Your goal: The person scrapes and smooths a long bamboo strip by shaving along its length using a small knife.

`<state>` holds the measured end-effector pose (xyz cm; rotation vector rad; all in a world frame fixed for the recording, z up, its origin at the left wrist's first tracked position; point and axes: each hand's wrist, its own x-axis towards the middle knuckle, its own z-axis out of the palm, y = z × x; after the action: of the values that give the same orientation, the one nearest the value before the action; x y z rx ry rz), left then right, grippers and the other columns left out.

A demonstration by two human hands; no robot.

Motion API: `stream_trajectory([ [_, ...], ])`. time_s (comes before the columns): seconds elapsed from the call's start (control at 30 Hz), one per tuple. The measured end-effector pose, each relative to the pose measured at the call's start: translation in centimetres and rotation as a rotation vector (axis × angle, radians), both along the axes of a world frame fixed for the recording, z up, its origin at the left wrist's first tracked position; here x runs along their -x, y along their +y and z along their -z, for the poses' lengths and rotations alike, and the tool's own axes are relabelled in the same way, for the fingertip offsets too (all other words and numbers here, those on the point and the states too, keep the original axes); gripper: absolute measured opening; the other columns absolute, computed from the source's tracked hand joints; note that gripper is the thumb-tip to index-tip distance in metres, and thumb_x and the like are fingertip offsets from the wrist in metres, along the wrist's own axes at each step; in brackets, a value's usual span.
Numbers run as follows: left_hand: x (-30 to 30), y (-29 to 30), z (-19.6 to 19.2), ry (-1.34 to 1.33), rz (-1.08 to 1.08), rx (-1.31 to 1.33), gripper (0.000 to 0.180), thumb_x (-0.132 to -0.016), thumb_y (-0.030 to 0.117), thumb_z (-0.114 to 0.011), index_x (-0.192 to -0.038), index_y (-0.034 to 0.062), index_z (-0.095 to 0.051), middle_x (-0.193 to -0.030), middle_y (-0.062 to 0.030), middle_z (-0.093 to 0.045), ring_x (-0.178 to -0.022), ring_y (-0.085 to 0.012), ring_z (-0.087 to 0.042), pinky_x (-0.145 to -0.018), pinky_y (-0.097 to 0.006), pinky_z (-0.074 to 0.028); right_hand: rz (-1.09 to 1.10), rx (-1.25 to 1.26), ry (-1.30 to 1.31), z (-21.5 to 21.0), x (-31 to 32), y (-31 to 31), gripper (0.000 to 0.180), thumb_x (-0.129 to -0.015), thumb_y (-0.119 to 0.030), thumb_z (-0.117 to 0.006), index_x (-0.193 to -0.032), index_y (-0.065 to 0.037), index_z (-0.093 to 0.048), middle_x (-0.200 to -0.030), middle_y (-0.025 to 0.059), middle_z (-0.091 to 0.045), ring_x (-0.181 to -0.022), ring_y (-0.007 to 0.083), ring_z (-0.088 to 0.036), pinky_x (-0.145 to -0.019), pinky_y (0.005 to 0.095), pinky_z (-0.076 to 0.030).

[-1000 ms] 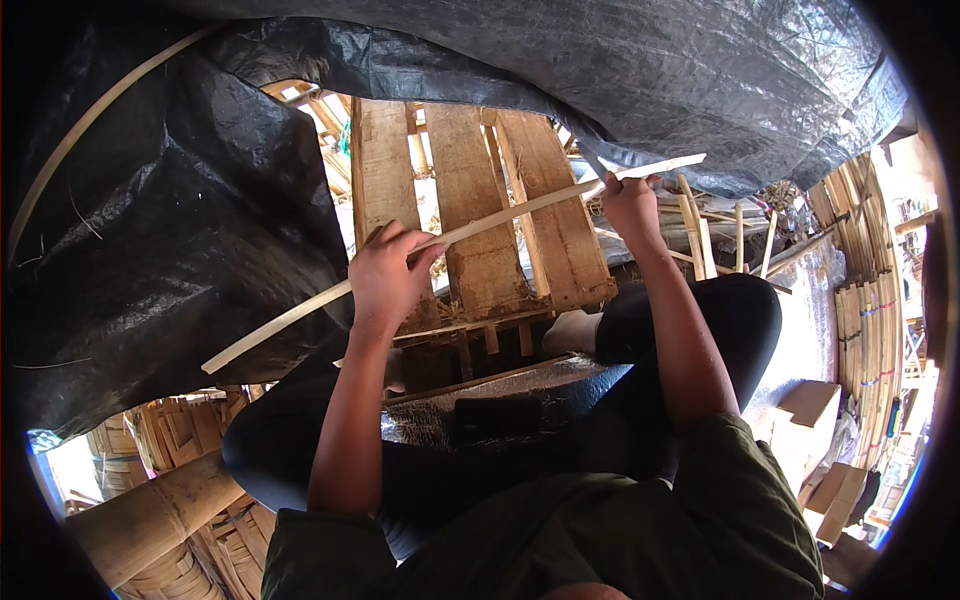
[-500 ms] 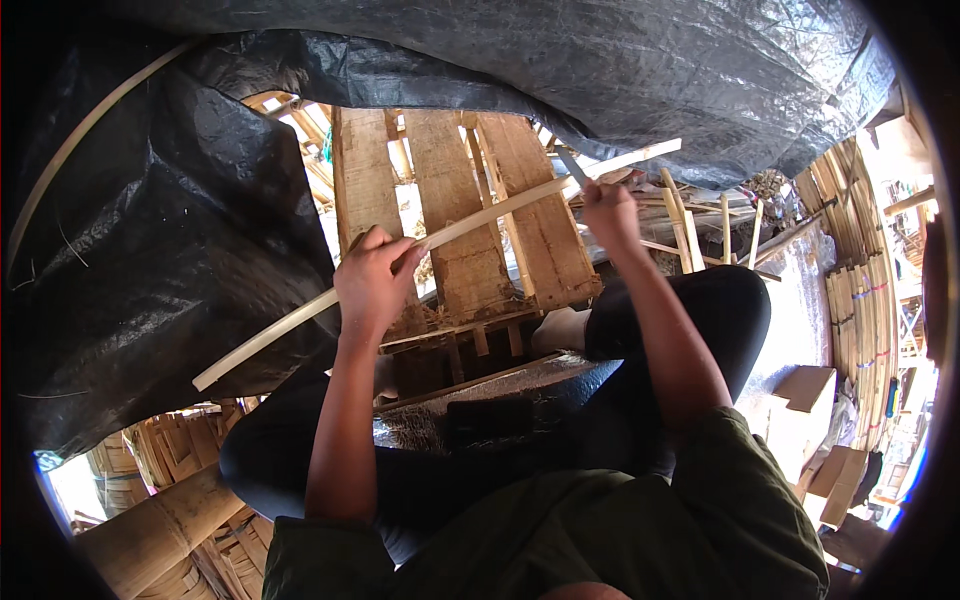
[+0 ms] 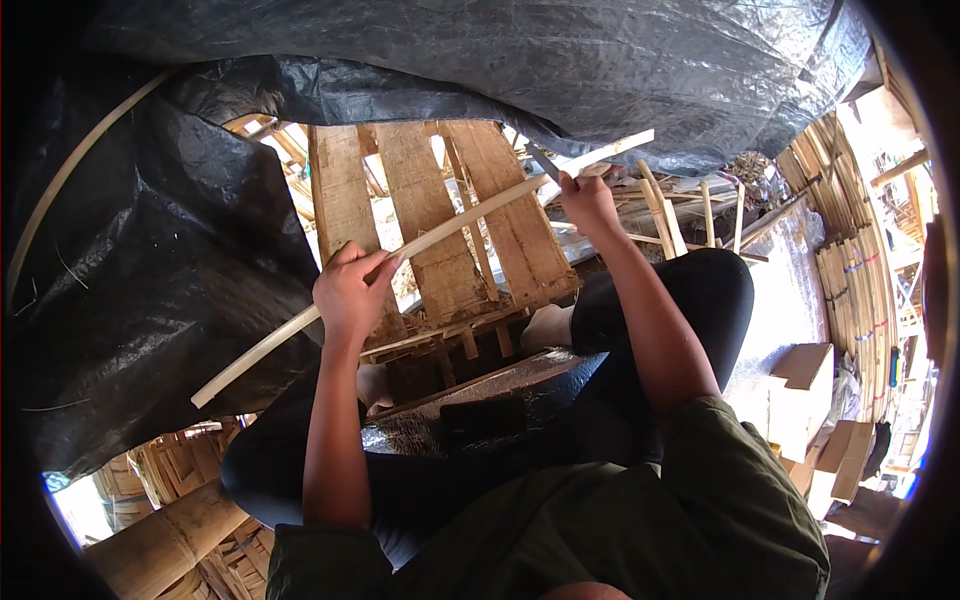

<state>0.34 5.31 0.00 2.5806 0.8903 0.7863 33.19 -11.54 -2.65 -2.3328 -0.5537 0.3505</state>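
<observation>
A long pale strip [image 3: 468,219], which looks like split bamboo, slants up from lower left to upper right in front of me. My left hand [image 3: 347,290] is closed around it left of its middle, with thumb and fingers pinching the edge. My right hand [image 3: 588,203] is closed on a knife [image 3: 543,161], whose grey blade points up and left and crosses the strip near its far end. The handle is hidden in the fist. Beneath the strip stand the rough planks [image 3: 432,220] of a low wooden bench.
Black plastic sheeting [image 3: 170,260] hangs on the left and across the far side. Several thin sticks [image 3: 665,212] lean beyond my right knee. Bundled slats [image 3: 850,300] are stacked at the right, near cardboard boxes [image 3: 803,370]. A thick bamboo pole [image 3: 165,535] lies at lower left.
The view has shifted slightly, so bench and hands sit a little further left. Both hands keep their holds; the knife stays against the strip near its far end.
</observation>
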Motion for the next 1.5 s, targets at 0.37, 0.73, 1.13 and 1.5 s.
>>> stream_trajectory([
  [0.37,-0.1,-0.3,0.2,-0.007,-0.007,-0.004,0.021,-0.080,0.033,-0.082,-0.089,0.0138,-0.080,-0.067,-0.0045,-0.052,-0.060,-0.0242,-0.057,-0.054,-0.038,-0.043,0.037,0.028,0.068,0.3,-1.4,-0.2,0.050,-0.098,-0.044,-0.060,-0.087,0.003,-0.071,-0.074,0.0218,-0.068,-0.070,0.0350,-0.068,-0.065,0.0455,-0.053],
  [0.73,0.0,-0.4,0.1,0.034,-0.019,0.018,0.020,-0.081,0.036,-0.081,-0.089,0.0172,-0.080,-0.067,-0.0048,-0.049,-0.059,-0.0239,-0.055,-0.054,-0.038,-0.041,0.001,0.098,0.088,-0.7,-1.6,-0.3,0.056,-0.098,-0.048,-0.057,-0.090,0.005,-0.072,-0.087,0.0277,-0.071,-0.090,0.0435,-0.070,-0.077,0.0483,-0.054],
  [1.13,-0.3,-0.4,0.0,0.006,-0.013,0.017,0.019,-0.081,0.036,-0.080,-0.088,0.0172,-0.079,-0.067,-0.0046,-0.048,-0.058,-0.0244,-0.055,-0.054,-0.038,-0.041,0.170,-0.088,-0.023,-0.2,-2.3,-1.0,0.049,-0.100,-0.040,-0.057,-0.084,0.004,-0.072,-0.080,0.0250,-0.071,-0.083,0.0415,-0.071,-0.074,0.0472,-0.055],
  [1.5,-0.2,-0.6,-0.1,0.012,-0.020,0.023,0.018,-0.081,0.033,-0.081,-0.089,0.0168,-0.079,-0.067,-0.0037,-0.050,-0.059,-0.0239,-0.056,-0.054,-0.037,-0.042,0.141,0.094,0.032,-0.6,-3.2,-0.5,0.053,-0.102,-0.044,-0.054,-0.098,0.007,-0.070,-0.078,0.0192,-0.072,-0.065,0.0314,-0.070,-0.057,0.0448,-0.053],
])
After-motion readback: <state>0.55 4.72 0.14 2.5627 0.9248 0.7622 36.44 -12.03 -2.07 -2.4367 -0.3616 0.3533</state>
